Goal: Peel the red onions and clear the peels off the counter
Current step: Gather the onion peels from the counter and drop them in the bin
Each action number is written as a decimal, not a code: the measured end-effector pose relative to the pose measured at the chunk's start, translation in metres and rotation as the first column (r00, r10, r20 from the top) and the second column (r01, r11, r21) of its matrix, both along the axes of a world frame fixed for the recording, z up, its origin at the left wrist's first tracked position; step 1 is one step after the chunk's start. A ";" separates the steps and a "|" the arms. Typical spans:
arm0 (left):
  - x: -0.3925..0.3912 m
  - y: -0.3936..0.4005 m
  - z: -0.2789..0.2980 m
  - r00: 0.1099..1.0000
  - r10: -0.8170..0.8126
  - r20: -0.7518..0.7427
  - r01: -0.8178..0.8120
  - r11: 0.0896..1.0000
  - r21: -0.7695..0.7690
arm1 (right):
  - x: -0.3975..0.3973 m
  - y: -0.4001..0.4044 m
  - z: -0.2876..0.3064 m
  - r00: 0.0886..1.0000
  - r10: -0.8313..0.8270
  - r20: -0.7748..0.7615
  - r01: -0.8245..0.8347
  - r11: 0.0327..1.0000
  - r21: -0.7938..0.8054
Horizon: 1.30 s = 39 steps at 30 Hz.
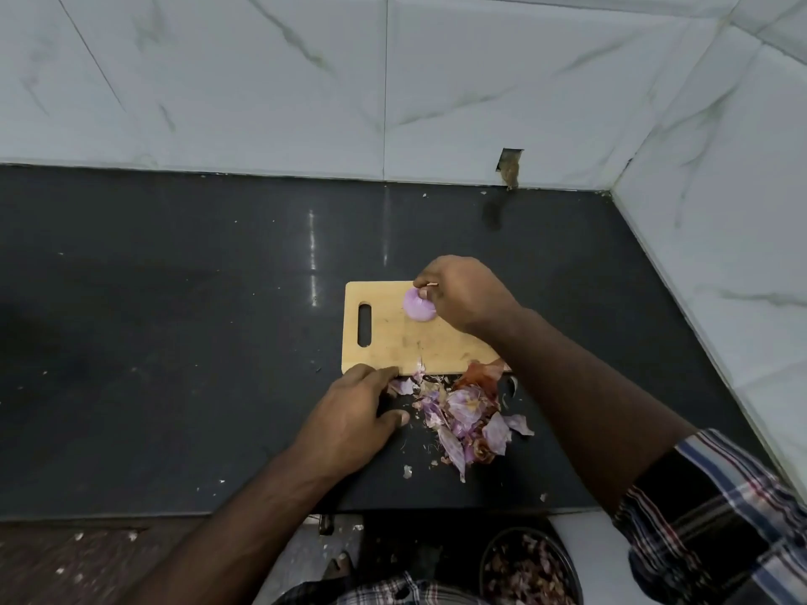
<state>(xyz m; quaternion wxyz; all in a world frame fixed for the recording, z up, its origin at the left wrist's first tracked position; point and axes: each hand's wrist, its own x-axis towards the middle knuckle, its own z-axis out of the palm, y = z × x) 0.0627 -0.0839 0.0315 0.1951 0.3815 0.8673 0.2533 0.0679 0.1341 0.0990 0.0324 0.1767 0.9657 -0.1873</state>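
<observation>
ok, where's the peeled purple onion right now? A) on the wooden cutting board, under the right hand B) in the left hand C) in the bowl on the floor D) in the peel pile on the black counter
A: the peeled purple onion sits on the wooden cutting board, with the right hand touching it.

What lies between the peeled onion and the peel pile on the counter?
In the head view, only bare cutting board lies between the onion and the peel pile; the pile starts at the board's near edge.

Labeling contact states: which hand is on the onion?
The right hand: it pinches the peeled onion on the cutting board. The left hand rests beside the peels.
</observation>
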 end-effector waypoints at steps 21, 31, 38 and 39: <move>-0.010 0.040 -0.012 0.998 -0.011 -0.069 0.011 1.000 0.001 | 0.129 0.041 -0.039 0.905 -0.400 -0.146 0.332 0.877 -0.348; 0.020 0.031 -0.009 0.992 -0.044 -0.121 0.048 0.998 0.033 | 0.154 -0.018 -0.069 0.973 -0.147 -0.176 0.091 0.951 -0.294; 0.015 -0.003 0.000 0.989 -0.138 -0.055 0.110 0.931 -0.348 | 0.166 -0.008 -0.072 0.990 0.021 -0.136 -0.046 0.982 -0.186; 0.019 -0.001 -0.002 0.986 -0.144 -0.086 0.107 0.933 -0.342 | 0.168 -0.014 -0.078 0.990 0.061 -0.128 -0.082 0.984 -0.159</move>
